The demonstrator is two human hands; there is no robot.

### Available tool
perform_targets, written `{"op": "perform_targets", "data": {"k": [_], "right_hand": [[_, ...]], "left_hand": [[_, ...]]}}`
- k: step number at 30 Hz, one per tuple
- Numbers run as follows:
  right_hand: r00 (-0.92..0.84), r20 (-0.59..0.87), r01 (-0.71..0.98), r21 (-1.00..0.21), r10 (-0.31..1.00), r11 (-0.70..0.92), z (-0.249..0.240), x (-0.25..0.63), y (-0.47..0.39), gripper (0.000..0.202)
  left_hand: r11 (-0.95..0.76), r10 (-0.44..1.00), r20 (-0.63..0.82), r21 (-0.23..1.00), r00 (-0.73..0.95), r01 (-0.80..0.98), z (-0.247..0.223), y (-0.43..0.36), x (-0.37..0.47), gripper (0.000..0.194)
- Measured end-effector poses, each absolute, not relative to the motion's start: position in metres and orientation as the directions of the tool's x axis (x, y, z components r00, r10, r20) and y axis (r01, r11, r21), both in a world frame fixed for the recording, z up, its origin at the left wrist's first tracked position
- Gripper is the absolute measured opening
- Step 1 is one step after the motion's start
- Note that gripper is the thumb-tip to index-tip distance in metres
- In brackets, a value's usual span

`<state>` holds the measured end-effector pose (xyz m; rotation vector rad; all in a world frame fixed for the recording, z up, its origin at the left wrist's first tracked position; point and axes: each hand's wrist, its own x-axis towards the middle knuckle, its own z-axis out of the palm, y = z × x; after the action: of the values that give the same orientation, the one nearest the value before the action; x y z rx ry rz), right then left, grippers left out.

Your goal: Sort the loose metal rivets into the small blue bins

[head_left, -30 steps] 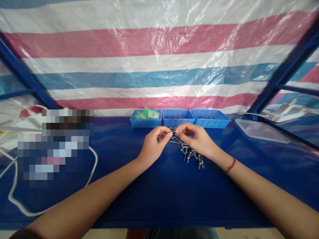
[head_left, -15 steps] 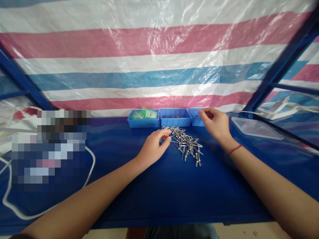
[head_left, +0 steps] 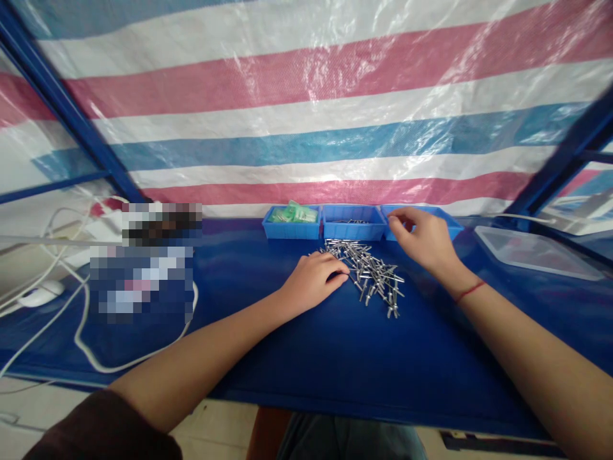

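Note:
A heap of silver pop rivets (head_left: 378,275) lies loose on the blue table. My left hand (head_left: 313,278) rests at the heap's left edge, its thumb and forefinger tips brought together in a pinch beside the rivets. Whatever is between those tips is too small to make out. Over the front left of the right-hand blue bin (head_left: 447,223) hovers my right hand (head_left: 424,239), with fingers curled and thumb close to the forefinger. Its grip is partly hidden. Some rivets lie in the middle blue bin (head_left: 353,230).
The left blue bin (head_left: 293,231) contains green packets (head_left: 297,212). A clear plastic lid (head_left: 536,252) lies at the right. White cables (head_left: 86,338) and a white mouse (head_left: 42,292) are on the left, near a blurred-out area. A striped sheet (head_left: 306,134) hangs behind.
The view has shifted left, so the scene appears further right. My left thumb and forefinger have closed together beside the heap. My right hand stays over the right bin.

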<state>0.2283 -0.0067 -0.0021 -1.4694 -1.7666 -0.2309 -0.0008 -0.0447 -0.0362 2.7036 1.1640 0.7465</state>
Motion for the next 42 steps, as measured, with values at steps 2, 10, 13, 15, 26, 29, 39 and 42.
{"op": "perform_targets", "data": {"k": [2,10,13,15,26,29,39,42], "right_hand": [[-0.161,0.645,0.872,-0.261,0.747,0.414,0.003,0.222,-0.013,0.022],[-0.635,0.346,0.689,-0.151,0.69,0.709,0.015,0.198,-0.037,0.023],[-0.674,0.294,0.671,-0.142,0.678,0.728,0.018,0.187,-0.04,0.024],[-0.679,0.303,0.664,-0.136,0.669,0.735,0.016,0.184,-0.041,0.024],[-0.569,0.463,0.621,-0.299,0.679,0.724,-0.009,0.196,-0.046,0.022],[-0.518,0.492,0.586,-0.391,0.7,0.709,-0.008,0.189,-0.051,0.023],[-0.479,0.451,0.518,-0.547,0.753,0.657,-0.011,0.185,-0.054,0.029],[-0.482,0.446,0.496,-0.57,0.754,0.655,-0.01,0.184,-0.055,0.03]], "left_hand": [[-0.703,0.704,0.406,0.28,0.584,0.653,-0.036,-0.044,0.0,0.017],[-0.738,0.667,0.293,0.132,0.685,0.662,-0.024,-0.043,0.008,0.023],[-0.722,0.657,0.29,-0.023,0.696,0.691,-0.023,-0.043,0.01,0.024],[-0.704,0.659,0.308,-0.067,0.686,0.707,-0.025,-0.043,0.011,0.025],[-0.733,0.675,0.617,0.499,0.404,0.463,-0.03,-0.039,0.012,0.012],[-0.677,0.734,0.602,0.612,0.314,0.409,-0.03,-0.04,0.011,0.015],[-0.655,0.755,0.582,0.661,0.301,0.366,-0.023,-0.044,0.012,0.01],[-0.657,0.753,0.585,0.655,0.3,0.373,-0.024,-0.044,0.011,0.01]]}}
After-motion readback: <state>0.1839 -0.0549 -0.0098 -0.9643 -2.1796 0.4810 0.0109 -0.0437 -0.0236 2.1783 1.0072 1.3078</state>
